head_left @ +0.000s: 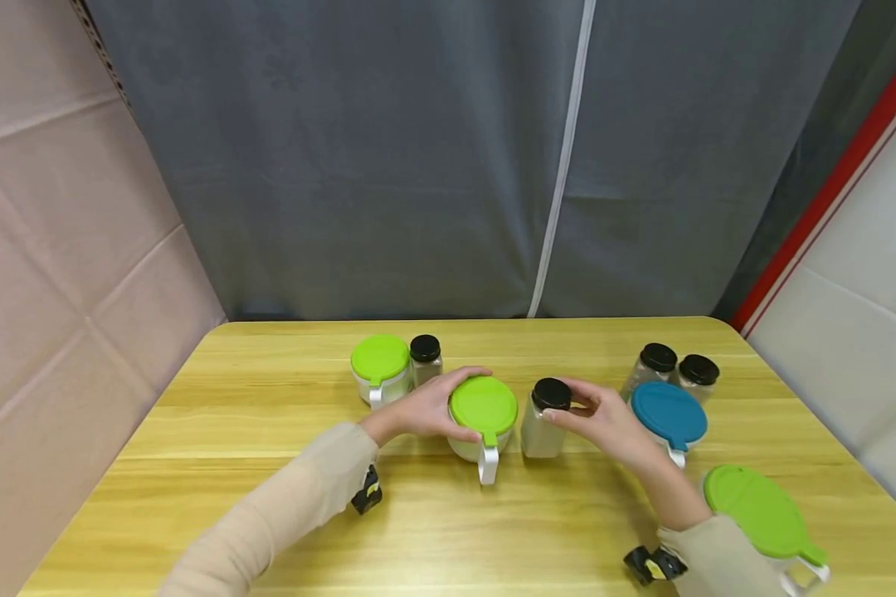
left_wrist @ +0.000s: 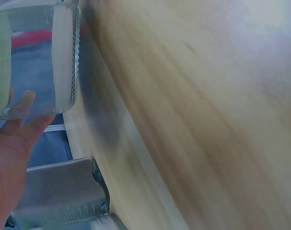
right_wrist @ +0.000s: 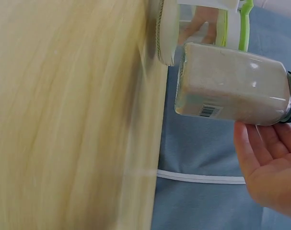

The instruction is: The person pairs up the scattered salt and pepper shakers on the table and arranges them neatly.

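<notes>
My left hand [head_left: 433,408] grips a clear glass seasoning jar [left_wrist: 32,72] with a bright green lid [head_left: 483,405] and a white handle pointing towards me. Thumb and fingers wrap its sides. Just right of it, my right hand [head_left: 605,421] holds a square clear spice bottle [right_wrist: 231,84] near its black cap [head_left: 551,394]. Greyish powder fills this bottle, and a small barcode shows low on its side. The bottle stands nearly upright, its base a little above the table in the right wrist view. Whether the green-lidded jar touches the table, I cannot tell.
Behind my left hand stand another green-lidded jar [head_left: 381,361] and a black-capped bottle [head_left: 426,356]. To the right are a blue-lidded jar [head_left: 669,414], two black-capped bottles [head_left: 658,358] and a green-lidded jar [head_left: 762,510] beside my forearm. A grey curtain [head_left: 358,166] hangs behind the wooden table [head_left: 448,539].
</notes>
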{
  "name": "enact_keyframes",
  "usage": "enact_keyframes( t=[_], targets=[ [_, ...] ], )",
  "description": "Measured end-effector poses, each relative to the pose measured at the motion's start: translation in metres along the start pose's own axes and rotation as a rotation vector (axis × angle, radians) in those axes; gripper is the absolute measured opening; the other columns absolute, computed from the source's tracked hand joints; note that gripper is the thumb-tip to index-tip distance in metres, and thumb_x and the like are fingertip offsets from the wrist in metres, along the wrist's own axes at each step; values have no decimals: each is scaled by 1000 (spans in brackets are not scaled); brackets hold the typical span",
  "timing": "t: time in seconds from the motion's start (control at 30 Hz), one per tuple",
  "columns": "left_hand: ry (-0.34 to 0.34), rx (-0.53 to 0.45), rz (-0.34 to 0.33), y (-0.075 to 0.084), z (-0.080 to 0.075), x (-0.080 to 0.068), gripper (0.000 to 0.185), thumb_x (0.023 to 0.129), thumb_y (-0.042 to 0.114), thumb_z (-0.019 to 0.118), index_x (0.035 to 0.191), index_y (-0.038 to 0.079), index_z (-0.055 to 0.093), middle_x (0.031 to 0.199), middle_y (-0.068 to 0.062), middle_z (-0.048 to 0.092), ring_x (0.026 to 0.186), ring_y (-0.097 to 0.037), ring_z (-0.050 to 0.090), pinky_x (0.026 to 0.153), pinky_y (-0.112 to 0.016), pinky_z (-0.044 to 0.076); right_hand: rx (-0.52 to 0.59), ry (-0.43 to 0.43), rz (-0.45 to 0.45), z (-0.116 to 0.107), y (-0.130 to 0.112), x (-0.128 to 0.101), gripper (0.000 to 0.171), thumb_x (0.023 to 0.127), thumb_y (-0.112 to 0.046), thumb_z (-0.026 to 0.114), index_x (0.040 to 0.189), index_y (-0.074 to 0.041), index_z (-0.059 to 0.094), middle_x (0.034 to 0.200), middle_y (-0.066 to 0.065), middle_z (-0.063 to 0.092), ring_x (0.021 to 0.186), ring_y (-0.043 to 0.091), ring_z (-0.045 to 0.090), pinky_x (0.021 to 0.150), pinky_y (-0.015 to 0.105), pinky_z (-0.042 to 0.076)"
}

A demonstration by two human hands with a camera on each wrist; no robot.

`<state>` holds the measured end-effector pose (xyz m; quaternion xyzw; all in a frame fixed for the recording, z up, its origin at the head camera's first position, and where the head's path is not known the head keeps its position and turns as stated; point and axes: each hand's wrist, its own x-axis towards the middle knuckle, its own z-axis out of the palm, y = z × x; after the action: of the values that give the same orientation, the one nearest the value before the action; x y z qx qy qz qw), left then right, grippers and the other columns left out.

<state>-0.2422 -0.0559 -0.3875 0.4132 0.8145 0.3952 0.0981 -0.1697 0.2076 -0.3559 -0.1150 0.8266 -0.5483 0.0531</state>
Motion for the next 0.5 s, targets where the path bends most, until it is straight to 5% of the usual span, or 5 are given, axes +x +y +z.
enact_keyframes(
  t=[0.5],
  targets=[
    [19,-25,-34,-8,3,12,86,65,29,78,135,16,30,121,0,46,105,-11,46,88,-30,37,19,63,33,4,29,26,61,77,-32,68,125,-1,47,118,15,52,110,29,45,89,44,37]
  ],
)
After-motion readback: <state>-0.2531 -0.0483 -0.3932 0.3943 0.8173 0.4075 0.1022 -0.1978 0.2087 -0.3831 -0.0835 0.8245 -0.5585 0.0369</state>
